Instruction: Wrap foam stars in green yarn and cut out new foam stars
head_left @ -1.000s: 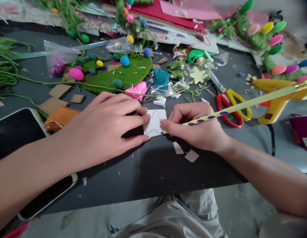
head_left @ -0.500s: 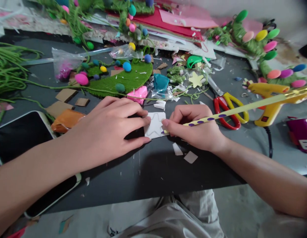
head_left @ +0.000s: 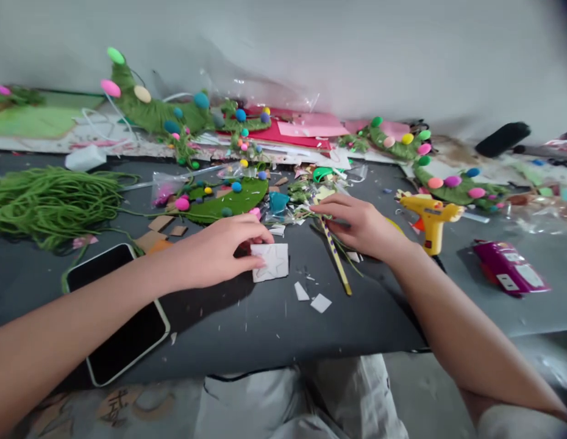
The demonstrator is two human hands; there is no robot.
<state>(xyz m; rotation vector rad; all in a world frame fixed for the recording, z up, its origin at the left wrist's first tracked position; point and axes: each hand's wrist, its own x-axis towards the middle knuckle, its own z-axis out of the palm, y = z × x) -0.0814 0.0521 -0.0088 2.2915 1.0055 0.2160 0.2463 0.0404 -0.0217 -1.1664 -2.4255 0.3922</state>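
Note:
A small white square piece [head_left: 275,262] with a star outline drawn on it is pinched at its left edge between the thumb and fingers of my left hand [head_left: 228,250]. My right hand [head_left: 356,222] is over the scraps to the right, fingers stretched and apart, with nothing held. Beneath its fingertips lies a yellow pencil with purple spots [head_left: 335,259], slanting toward me. A bit of the scissors' yellow handle [head_left: 395,225] shows behind my right hand, which hides the rest. White offcuts [head_left: 320,303] lie in front of the square.
A phone [head_left: 123,329] lies under my left forearm, with green yarn [head_left: 55,201] beyond it. A yellow glue gun [head_left: 430,216] and a purple packet [head_left: 509,268] are at the right. Behind my hands are a green leaf shape [head_left: 233,204] and wrapped garlands with coloured balls [head_left: 150,113].
My right hand has let go of the pencil, which now lies on the table, and has opened and moved toward the scraps. My left hand still holds the square. The view has tilted up.

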